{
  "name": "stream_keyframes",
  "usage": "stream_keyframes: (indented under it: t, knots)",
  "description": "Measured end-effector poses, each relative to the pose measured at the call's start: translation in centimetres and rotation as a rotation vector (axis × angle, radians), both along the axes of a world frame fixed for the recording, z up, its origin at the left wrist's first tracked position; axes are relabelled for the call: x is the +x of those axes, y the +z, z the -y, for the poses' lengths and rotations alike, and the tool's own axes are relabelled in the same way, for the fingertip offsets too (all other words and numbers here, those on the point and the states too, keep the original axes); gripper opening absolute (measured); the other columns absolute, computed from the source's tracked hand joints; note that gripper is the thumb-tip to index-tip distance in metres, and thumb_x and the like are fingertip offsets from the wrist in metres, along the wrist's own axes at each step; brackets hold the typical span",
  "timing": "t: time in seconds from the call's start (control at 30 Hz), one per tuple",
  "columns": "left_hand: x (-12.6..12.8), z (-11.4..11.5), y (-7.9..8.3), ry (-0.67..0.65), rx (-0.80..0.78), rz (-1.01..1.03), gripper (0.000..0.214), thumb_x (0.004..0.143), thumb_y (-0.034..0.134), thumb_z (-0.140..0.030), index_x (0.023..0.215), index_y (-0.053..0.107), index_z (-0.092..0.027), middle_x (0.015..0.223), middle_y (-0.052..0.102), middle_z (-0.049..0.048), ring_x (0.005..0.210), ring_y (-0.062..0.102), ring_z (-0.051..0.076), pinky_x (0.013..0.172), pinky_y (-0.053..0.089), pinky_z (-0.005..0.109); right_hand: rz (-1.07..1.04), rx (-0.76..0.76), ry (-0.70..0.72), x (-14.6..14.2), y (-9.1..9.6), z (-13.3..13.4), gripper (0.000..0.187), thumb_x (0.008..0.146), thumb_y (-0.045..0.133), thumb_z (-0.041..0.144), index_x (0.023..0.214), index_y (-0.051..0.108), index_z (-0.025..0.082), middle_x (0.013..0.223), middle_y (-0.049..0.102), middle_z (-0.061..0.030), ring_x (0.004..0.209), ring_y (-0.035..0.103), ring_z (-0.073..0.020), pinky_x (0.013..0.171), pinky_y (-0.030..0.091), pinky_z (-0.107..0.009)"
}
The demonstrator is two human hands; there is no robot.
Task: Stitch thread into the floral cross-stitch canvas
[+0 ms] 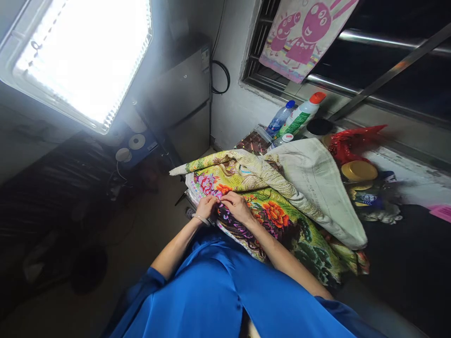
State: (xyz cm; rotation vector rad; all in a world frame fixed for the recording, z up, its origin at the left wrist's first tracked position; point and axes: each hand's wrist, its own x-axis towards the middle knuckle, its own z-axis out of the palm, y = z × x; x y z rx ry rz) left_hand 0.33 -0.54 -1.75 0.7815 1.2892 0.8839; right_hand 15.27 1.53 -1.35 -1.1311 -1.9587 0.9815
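A large embroidered cloth (257, 199) with orange and pink flowers lies in front of me, its far side rolled and folded over so that the pale back shows. Over the pink flowers near its left edge, my left hand (205, 208) has its fingers pinched together. Just beside it, my right hand (237, 206) is also pinched, its fingertips meeting those of the left. Whatever sits between the fingertips is too small to make out. A pale bangle (200, 218) circles my left wrist.
A bright lamp (84, 51) hangs at upper left. Behind the cloth stand a spray bottle with a red cap (299, 117), a blue-capped bottle (281, 117) and a gold-lidded jar (359, 172). A red plastic bag (352, 143) lies near the window. A grey fridge (183, 94) stands beyond.
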Motion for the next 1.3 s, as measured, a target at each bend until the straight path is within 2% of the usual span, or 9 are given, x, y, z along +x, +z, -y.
stream_keyframes:
  t: [0.23,0.57,0.87,1.03,1.3]
  knots:
    - [-0.1,0.1,-0.1,-0.053,-0.004,0.003,0.044,0.063,0.062,-0.059,0.060,0.053,-0.016,0.044,0.039,-0.0067,0.040,0.031,0.006,0.042,0.021,0.022,0.070,0.035,0.012,0.1,-0.3,0.0,0.024,0.083,0.053,0.012,0.078,0.074,0.021,0.071,0.060,-0.0038,0.066,0.056,-0.0147,0.061,0.045,-0.026]
    - [-0.1,-0.2,-0.5,-0.112,0.004,-0.047,0.028,0.067,0.061,-0.043,0.062,0.055,-0.016,0.044,0.037,-0.0072,0.042,0.031,0.006,0.044,0.022,0.021,0.131,0.077,0.082,0.7,-0.3,-0.6,0.025,0.084,0.051,0.011,0.081,0.074,0.021,0.072,0.059,-0.0035,0.067,0.056,-0.0143,0.062,0.045,-0.025]
    - [0.0,-0.1,-1.1,-0.080,0.040,-0.035,0.037,0.060,0.066,-0.051,0.060,0.054,-0.016,0.047,0.041,-0.0062,0.046,0.033,0.006,0.046,0.024,0.022,0.289,0.270,0.100,0.6,0.1,0.0,0.028,0.084,0.048,0.008,0.085,0.073,0.021,0.069,0.052,-0.0036,0.069,0.049,-0.0163,0.062,0.040,-0.026]
    - [0.0,-0.1,-1.0,-0.090,0.008,0.002,0.040,0.058,0.068,-0.054,0.061,0.054,-0.017,0.046,0.041,-0.0067,0.042,0.031,0.005,0.043,0.021,0.022,0.298,0.310,0.128,0.9,0.0,-0.1,0.029,0.085,0.046,0.007,0.086,0.072,0.020,0.070,0.051,-0.0040,0.071,0.048,-0.0166,0.062,0.039,-0.026]
    - [0.2,0.0,-0.8,-0.096,0.003,-0.017,0.032,0.062,0.067,-0.046,0.063,0.055,-0.017,0.046,0.042,-0.0070,0.042,0.032,0.006,0.044,0.024,0.021,0.333,0.323,0.154,1.1,0.0,-0.4,0.029,0.086,0.045,0.008,0.083,0.071,0.019,0.072,0.052,-0.0051,0.071,0.047,-0.0169,0.062,0.037,-0.027]
